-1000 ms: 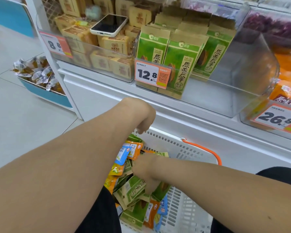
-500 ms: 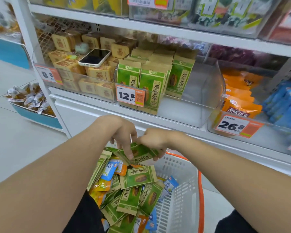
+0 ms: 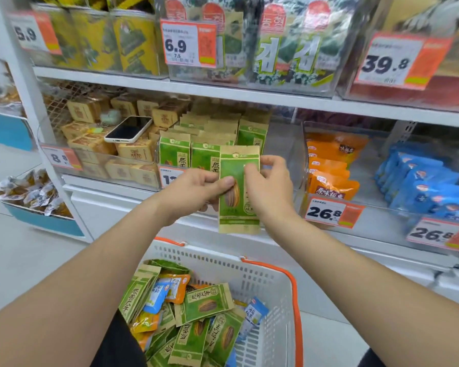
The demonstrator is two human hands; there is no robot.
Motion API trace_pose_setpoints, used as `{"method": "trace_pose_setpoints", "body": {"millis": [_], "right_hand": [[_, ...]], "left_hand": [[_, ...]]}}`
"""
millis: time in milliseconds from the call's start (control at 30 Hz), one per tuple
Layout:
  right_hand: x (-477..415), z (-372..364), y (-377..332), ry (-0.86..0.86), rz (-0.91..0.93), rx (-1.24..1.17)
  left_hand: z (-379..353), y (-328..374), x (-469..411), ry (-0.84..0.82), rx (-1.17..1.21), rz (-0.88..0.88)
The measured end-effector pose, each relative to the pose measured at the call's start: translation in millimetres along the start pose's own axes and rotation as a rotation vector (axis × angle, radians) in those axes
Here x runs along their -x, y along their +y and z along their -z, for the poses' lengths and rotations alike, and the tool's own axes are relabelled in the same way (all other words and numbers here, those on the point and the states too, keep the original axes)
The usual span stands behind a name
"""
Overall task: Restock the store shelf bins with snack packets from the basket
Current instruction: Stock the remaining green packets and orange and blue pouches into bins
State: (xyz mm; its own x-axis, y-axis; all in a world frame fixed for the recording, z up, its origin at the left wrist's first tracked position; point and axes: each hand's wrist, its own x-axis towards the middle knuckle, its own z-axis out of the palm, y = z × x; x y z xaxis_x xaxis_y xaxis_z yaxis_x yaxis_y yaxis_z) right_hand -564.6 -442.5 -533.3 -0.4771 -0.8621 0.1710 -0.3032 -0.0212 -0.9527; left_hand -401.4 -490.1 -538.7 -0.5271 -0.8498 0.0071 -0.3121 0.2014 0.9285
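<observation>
Nearest, below both forearms, stands a white perforated plastic basket with an orange handle (image 3: pixel 263 287). It holds a loose heap of green-and-brown paper seed packets (image 3: pixel 207 304) mixed with small orange and blue sachets.

Above the basket, both hands hold one tall green-and-brown seed packet (image 3: pixel 239 210) upright, front face toward the camera. The left hand (image 3: pixel 196 189) grips its left edge, with the thumb laid across the printed front. The right hand (image 3: pixel 270 186) pinches the upper right edge with curled fingers.

This looks like the placing step: one packet lifted and squared up, not yet in a bin. Just behind the hands is the clear plastic shelf bin (image 3: pixel 284 154), where matching green packets (image 3: pixel 174 152) stand in rows toward its left. The space behind the right hand is bare. The next move likely means carrying the packet forward over the bin's front lip and standing it beside those rows, label outward.

Left of the hands, a white-edged phone (image 3: pixel 129 129) lies on tan boxed snacks (image 3: pixel 135 151). To the right sit orange pouches (image 3: pixel 329 168), then blue packs (image 3: pixel 419 181). Above them runs a white shelf board (image 3: pixel 223 92) carrying seaweed packs (image 3: pixel 289 49). At far left, a pale tiled floor (image 3: pixel 24 260) holds a blue-sided floor bin of silvery wrapped snacks (image 3: pixel 32 194).
</observation>
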Motion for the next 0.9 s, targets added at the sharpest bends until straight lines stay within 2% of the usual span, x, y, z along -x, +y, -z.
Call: {"method": "trace_pose_setpoints", "body": {"millis": [133,167,300,367,467,567,700,900], "right_hand": [[-12,4,-5,0.003,0.117,0.108],[-18,5,-6,0.023,0.133,0.105],[-42,5,-7,0.143,0.120,0.120],[-54,4,-8,0.194,0.109,0.106],[-68,-1,-12,0.233,0.098,0.007],[-81,-12,-14,0.263,0.067,-0.030],[-99,-26,-7,0.315,-0.056,0.169],[-115,-30,5,0.211,-0.169,0.222]], "left_hand": [[-11,8,-15,0.188,0.127,-0.094],[-13,8,-20,0.257,0.060,-0.137],[-19,6,-29,0.673,-0.480,-0.331],[-20,6,-30,0.782,-0.682,-0.381],[-22,-1,-37,0.803,-0.864,-0.398],[-25,-8,-41,0.797,-0.957,-0.327],[-23,-16,-46,0.759,-0.959,-0.282],[-18,-20,-49,0.752,-0.939,-0.307]]}}
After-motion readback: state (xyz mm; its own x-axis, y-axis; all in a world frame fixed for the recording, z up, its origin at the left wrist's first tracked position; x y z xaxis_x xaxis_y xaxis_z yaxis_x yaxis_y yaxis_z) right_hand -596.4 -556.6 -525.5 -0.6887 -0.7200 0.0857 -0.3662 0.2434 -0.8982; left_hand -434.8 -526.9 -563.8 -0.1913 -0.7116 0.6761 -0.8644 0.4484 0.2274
